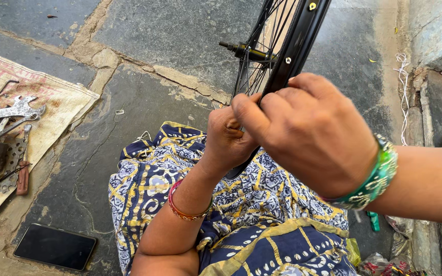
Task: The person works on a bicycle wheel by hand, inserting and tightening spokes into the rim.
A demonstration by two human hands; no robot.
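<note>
Both hands are gripping the black wheel rim (287, 61): left hand (227, 140) curling underneath, right hand (313, 133) clasping over the top.

The grey stone-slab floor (170, 36) carries a tan woven sack (62, 102) strewn with steel spanners (11, 110), and a black flat phone (55, 247).

The left hand (227, 138) is raised with wrist bent, fingers curled closed in a grip. The right hand (310, 134) reaches across from the right, palm down, fingers pinched together beside it.
</note>
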